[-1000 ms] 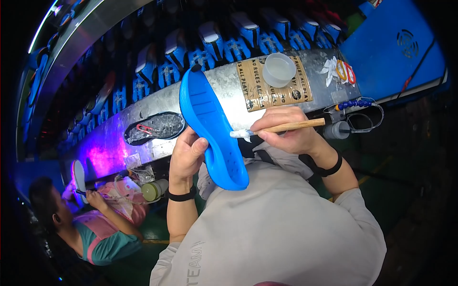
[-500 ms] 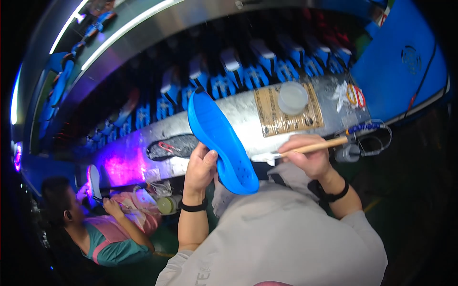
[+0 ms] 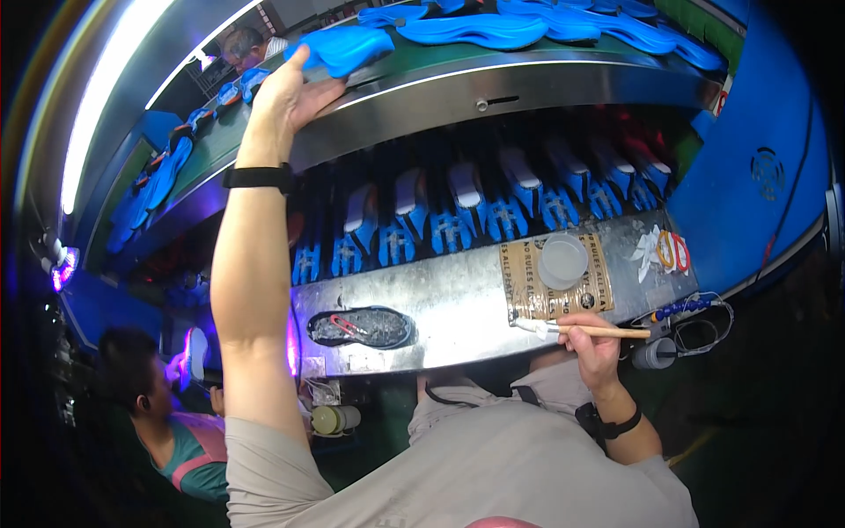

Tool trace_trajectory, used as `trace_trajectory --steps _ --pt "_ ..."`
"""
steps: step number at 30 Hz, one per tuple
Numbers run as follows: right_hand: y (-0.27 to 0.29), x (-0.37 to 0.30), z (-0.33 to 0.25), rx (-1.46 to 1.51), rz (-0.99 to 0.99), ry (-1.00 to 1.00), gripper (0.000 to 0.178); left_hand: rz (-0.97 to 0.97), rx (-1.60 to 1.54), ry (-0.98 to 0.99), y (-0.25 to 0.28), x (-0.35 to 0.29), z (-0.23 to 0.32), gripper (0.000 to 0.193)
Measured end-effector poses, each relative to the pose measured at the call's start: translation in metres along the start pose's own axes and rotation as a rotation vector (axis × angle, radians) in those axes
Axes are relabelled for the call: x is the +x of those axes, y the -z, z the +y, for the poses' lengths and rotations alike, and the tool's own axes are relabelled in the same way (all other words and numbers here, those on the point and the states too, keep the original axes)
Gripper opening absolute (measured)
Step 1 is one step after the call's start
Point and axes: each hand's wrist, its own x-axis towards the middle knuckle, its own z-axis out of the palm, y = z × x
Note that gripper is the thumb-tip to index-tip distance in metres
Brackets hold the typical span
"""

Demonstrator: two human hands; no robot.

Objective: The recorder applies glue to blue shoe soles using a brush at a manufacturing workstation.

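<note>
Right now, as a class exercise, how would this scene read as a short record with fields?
Left hand: at a blue curved sole, grip unclear
Right hand: holds a slim wooden-handled brush, bristles pointing left
Grey metal bench: round translucent tub on brown flat cardboard
Green upper shelf: more blue soles
</note>
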Motion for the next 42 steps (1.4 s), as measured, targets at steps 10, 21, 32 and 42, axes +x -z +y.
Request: trace_trajectory --steps 10,21,32,42 --pt "0.023 0.001 0.034 0.019 0.078 -0.143 0.018 0.317 2.059 -0.558 0.093 0.119 0.063 0.04" --pt "0.022 0.018 0.047 -0.043 -0.052 -0.196 0.016 0.178 2.342 -0.758 0.142 0.162 0.067 0.038" --pt "0.019 0.009 0.025 -0.123 -0.089 -0.091 0.02 0.209 1.52 -0.662 0.089 -0.045 0.074 0.043" --pt "0.043 0.063 -0.017 -0.625 0.025 0.247 0.015 0.281 1.129 -0.703 0.106 -0.075 -0.016 0.094"
